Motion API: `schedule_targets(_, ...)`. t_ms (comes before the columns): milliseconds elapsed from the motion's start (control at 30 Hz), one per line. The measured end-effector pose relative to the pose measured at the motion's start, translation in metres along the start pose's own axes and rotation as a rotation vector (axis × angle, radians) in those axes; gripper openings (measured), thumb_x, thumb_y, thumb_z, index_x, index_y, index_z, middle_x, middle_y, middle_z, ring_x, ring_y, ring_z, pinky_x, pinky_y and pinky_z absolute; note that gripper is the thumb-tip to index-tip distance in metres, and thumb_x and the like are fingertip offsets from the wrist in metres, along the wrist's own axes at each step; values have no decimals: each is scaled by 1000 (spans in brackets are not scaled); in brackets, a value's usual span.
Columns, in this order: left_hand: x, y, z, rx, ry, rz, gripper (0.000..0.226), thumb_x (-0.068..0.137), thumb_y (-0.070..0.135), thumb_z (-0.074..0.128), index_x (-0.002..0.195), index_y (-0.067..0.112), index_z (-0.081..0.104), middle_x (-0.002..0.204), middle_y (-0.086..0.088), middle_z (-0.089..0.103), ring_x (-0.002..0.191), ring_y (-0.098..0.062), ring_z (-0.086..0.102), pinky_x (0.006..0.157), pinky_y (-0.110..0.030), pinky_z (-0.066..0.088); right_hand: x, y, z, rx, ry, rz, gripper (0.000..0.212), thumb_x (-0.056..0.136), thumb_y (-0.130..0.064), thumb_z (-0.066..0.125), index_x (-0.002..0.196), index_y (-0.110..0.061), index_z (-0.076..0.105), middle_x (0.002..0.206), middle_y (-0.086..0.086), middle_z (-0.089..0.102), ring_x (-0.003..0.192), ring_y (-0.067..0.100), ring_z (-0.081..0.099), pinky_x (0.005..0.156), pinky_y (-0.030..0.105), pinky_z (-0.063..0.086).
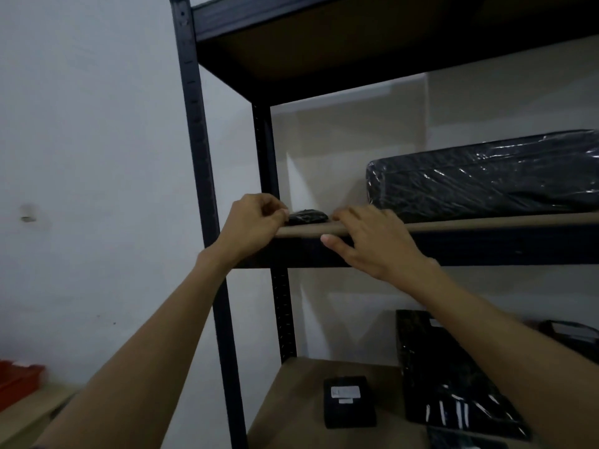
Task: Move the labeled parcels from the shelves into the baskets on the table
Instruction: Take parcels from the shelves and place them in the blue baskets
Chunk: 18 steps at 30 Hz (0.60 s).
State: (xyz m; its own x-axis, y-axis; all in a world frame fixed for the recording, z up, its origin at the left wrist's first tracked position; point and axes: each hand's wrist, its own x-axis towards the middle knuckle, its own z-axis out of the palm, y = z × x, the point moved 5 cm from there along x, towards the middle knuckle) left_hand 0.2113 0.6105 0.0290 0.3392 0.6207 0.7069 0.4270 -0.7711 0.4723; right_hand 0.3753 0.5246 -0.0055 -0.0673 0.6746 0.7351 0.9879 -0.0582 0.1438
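Glossy black-wrapped flat parcel [308, 217] on the fibreboard shelf [486, 222]: left fingers [278, 216] pinch its end, right fingers [351, 216] rest straight beside.

dim, soft (wide-angle edge bending)

A pale wall [81, 124] bears a small grey fitting [27, 212].
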Motion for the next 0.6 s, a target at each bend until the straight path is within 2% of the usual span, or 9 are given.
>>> schedule_targets(100, 35, -14, 15, 99, -26, -77, 17, 92, 19, 57, 99, 11, 70, 94, 1, 64, 82, -8, 55, 65, -13, 38, -1, -4, 12, -114, 106, 36, 55, 89, -57, 26, 96, -17, 63, 90, 5, 68, 81, 27, 63, 73, 38, 43)
schedule_targets(167, 57, -27, 27, 164, -81, -168, 25, 92, 24, 56, 99, 4, 68, 93, -5, 62, 78, -13, 54, 70, -23, 41, -2, -5, 14, -112, 142, 46, 52, 88, -56, 30, 88, -16, 65, 81, 5, 68, 72, 26, 62, 69, 36, 44)
schedule_targets(233, 78, -40, 39, 212, -152, -258, 40, 93, 36, 53, 106, -1, 61, 103, -13, 60, 83, -21, 56, 75, -30, 44, -2, -5, 14, -107, 159, 47, 51, 89, -56, 31, 89, -18, 65, 83, 4, 68, 73, 25, 62, 70, 37, 44)
schedule_targets(333, 100, -55, 58, 351, -289, -388, 67, 93, 57, 43, 131, 2, 47, 131, -18, 53, 112, -34, 54, 96, -43, 45, -2, -3, 15, -96, 159, 57, 52, 90, -56, 28, 93, -19, 64, 86, 2, 68, 75, 24, 61, 71, 37, 43)
schedule_targets(400, 107, -59, 67, 438, -345, -414, 77, 90, 66, 35, 138, 6, 43, 139, -17, 49, 119, -35, 51, 101, -46, 41, -2, -2, 16, -114, 171, 60, 52, 90, -56, 27, 93, -20, 64, 83, 1, 67, 73, 23, 60, 70, 36, 42)
schedule_targets(500, 114, -67, 76, 490, -374, -435, 81, 85, 73, 38, 133, 9, 48, 135, -13, 52, 116, -33, 53, 101, -47, 42, -2, -1, 16, -127, 210, 62, 50, 90, -56, 29, 90, -21, 65, 79, 0, 66, 70, 22, 59, 67, 34, 41)
schedule_targets(600, 119, -75, 78, 444, -370, -452, 67, 84, 62, 54, 122, 7, 56, 126, -13, 58, 110, -31, 55, 99, -43, 44, -2, -1, 18, -119, 217, 57, 51, 90, -56, 29, 91, -20, 65, 79, 0, 67, 70, 22, 59, 68, 35, 41)
